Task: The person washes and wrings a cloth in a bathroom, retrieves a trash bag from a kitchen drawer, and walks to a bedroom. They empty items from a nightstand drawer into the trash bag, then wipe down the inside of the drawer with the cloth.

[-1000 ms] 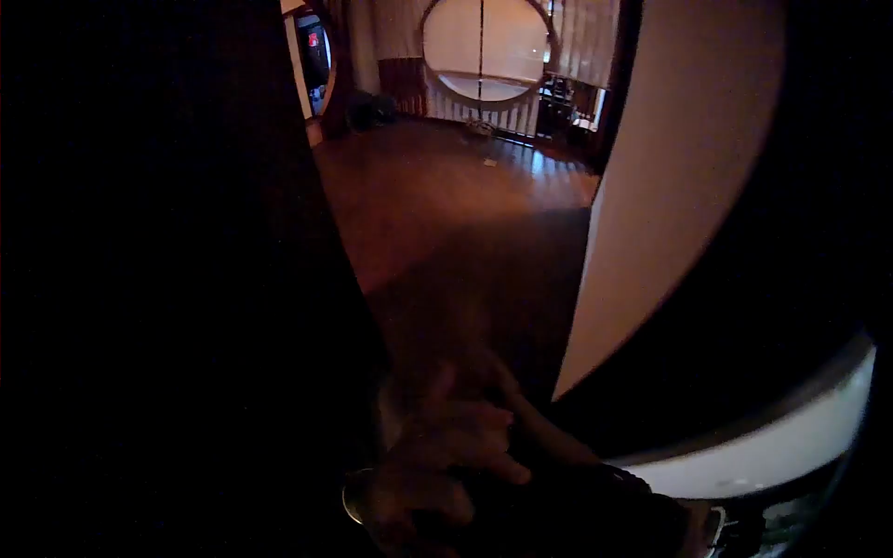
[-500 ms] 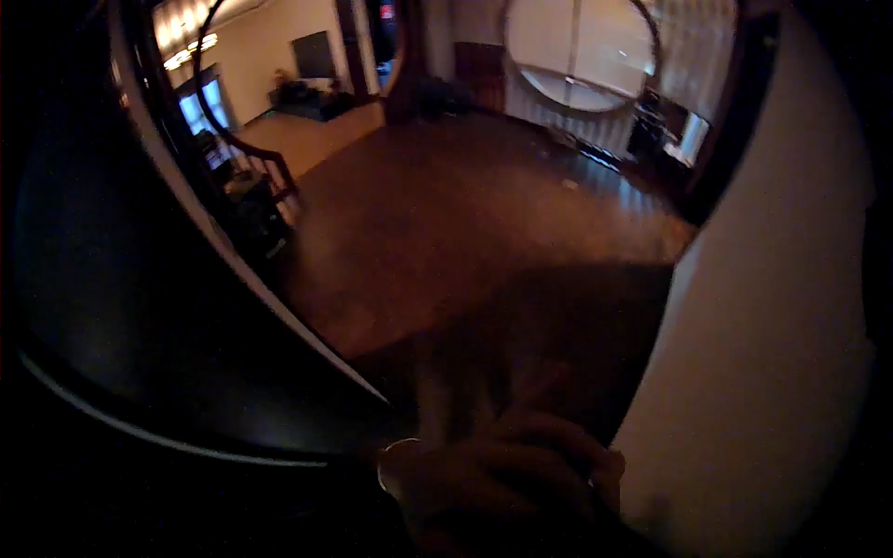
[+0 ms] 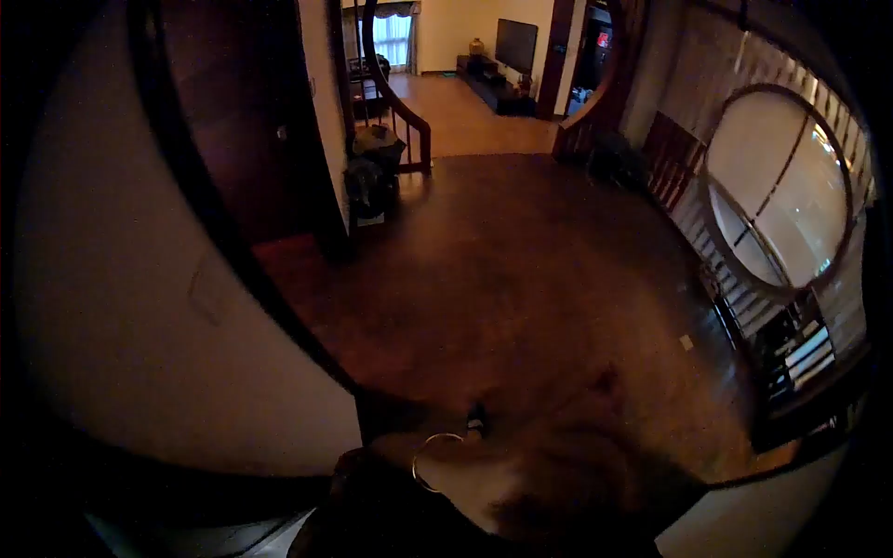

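Note:
My left hand (image 3: 558, 479) is low in the view, reaching rightward from a dark sleeve (image 3: 358, 502). A thin, shiny bracelet (image 3: 437, 462) circles the wrist. Shadow and blur hide the fingers, so I cannot tell whether they are apart or closed, or hold anything. Just above the wrist shows a small dark shape (image 3: 475, 420), too dim to name. Below and around the hand lies the brown floor (image 3: 502, 270). No part of my right hand can be made out.
A pale wall (image 3: 186, 307) borders the left, beside a dark door (image 3: 233, 121). Dark bags or bundles (image 3: 372, 181) stand by a wooden railing (image 3: 409, 135). Farther off are a television (image 3: 516, 46) and low cabinet (image 3: 493, 88). A round window-like frame (image 3: 779, 191) is on the right.
The view has swung left and moved forward through the doorway, bringing the far room nearer the centre. The large dark panel on the left has gone. My left hand is now more blurred.

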